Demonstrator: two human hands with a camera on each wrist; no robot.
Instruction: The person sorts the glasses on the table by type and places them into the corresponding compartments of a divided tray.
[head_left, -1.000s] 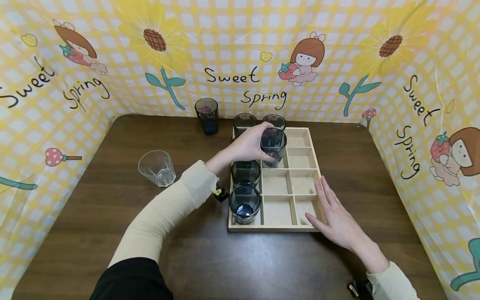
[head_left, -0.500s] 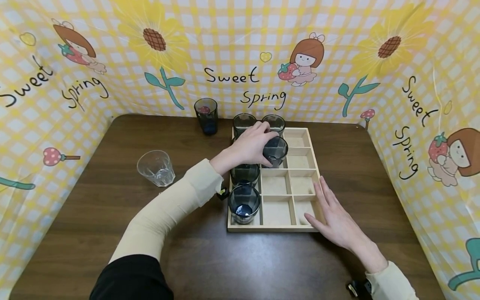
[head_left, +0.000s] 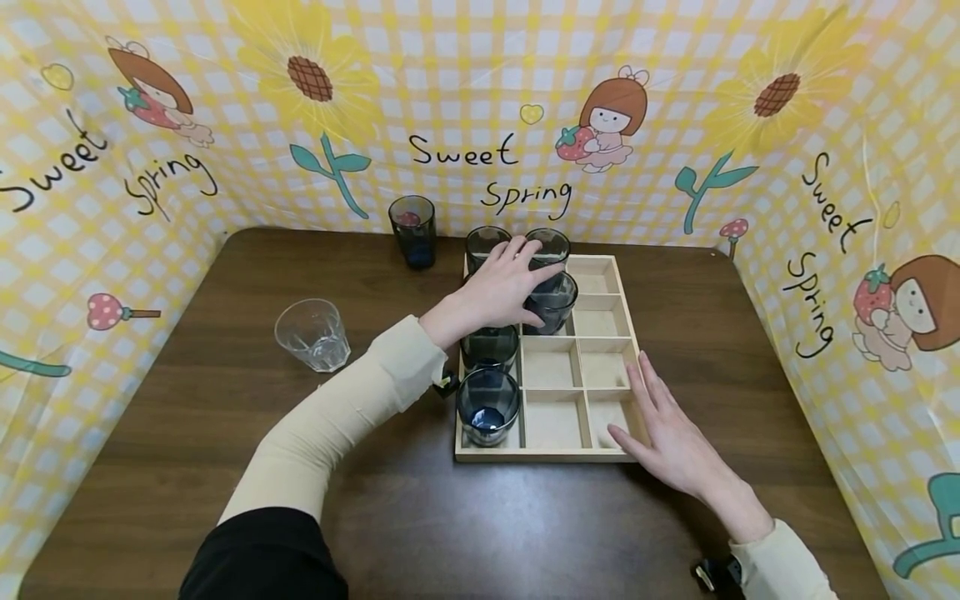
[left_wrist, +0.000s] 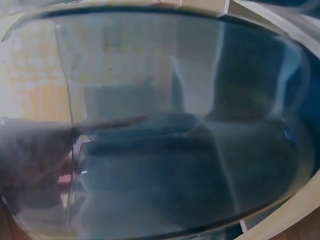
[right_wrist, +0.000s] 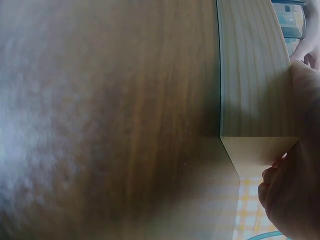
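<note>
A light wooden tray [head_left: 543,456], divided into compartments, lies on the table. Its middle column, second row from the back, holds a dark tinted drinking glass [head_left: 557,302] upright. My left hand [head_left: 491,287] is at that glass's left side, fingers and thumb spread apart. Tinted glass [left_wrist: 160,150] fills the left wrist view. Two more dark glasses, a left one [head_left: 487,240] and a right one [head_left: 550,243], stand at the back; two others [head_left: 487,408] stand at the front left. My right hand [head_left: 675,437] rests with straight fingers along the tray's right edge, near its front corner [right_wrist: 260,150].
A clear faceted glass [head_left: 313,337] stands on the brown table [head_left: 375,517] left of the tray. Farther back is a tall dark tumbler [head_left: 413,233]. A yellow checked cloth [head_left: 465,83] walls the table at the back and both sides.
My left hand has lowered the tinted glass into the middle column, and its fingers have loosened and spread away from it. The right hand stays at the tray's edge.
</note>
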